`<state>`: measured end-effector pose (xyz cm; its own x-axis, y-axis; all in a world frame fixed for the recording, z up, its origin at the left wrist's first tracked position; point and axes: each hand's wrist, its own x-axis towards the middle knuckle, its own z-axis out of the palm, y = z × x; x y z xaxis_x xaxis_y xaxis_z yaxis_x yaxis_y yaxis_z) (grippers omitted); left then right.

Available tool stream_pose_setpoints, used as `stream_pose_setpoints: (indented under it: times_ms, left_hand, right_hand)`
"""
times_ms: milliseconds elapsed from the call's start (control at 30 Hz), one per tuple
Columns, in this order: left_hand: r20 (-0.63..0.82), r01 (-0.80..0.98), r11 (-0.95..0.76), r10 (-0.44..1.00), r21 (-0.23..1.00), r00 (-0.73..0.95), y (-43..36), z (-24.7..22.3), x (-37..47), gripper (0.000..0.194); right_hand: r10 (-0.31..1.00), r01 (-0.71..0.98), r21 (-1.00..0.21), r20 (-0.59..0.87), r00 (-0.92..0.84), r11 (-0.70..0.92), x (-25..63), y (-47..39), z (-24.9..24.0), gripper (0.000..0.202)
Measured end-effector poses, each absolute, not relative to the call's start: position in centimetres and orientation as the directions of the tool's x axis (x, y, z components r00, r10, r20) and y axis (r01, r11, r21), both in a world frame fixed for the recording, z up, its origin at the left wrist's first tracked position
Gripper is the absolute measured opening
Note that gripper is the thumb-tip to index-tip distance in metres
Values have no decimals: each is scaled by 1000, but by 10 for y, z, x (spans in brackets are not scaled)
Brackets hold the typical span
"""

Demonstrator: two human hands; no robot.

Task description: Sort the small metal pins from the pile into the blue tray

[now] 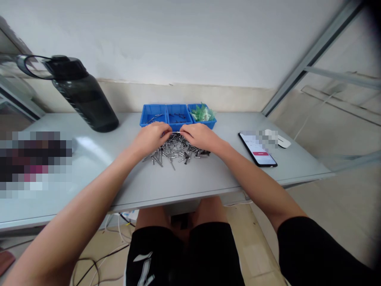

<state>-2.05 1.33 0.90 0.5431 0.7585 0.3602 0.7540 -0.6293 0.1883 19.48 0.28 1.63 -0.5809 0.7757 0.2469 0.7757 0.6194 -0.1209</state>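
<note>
My left hand (155, 136) and my right hand (200, 136) meet above a pile of hardware, their fingers pinched. A thin silver blind rivet (176, 132) spans the gap between them, one end in each hand's fingertips. Below lies a loose pile of silver blind rivets (172, 150) with some dark screws (187, 158) mixed in. Just behind my hands stands a blue divided tray (166, 115). Its left compartment has a few silver pieces, the middle one several dark screws, and the right one a crumpled green wrapper (204, 113).
A large dark water bottle (86, 97) stands at the back left. To the right lie a phone (257, 149) with its screen lit and a white mouse (282, 141). A blurred-out item (32, 159) is on the left of the grey table (166, 184). Cables hang below.
</note>
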Motion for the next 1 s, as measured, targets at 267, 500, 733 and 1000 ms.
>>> stream_pose_setpoints:
  times_ms: [267,500,733,1000]
  left_hand:
    - [327,759,-611,781,225,532,16,9,-22,23]
    - [323,732,-647,754,213,572,14,10,-23,23]
    - [344,721,-662,739,206,580,13,12,-22,21]
    - [343,732,-654,743,190,574,14,13,-24,24]
  right_hand:
    - [780,781,-127,262,-568,611,195,5,15,31]
    - [795,793,-134,246,-555,595,196,6,14,27]
    - [795,786,-149,225,-563,600,197,6,14,24]
    - [802,790,-168,241,-547,590,198,8,14,26]
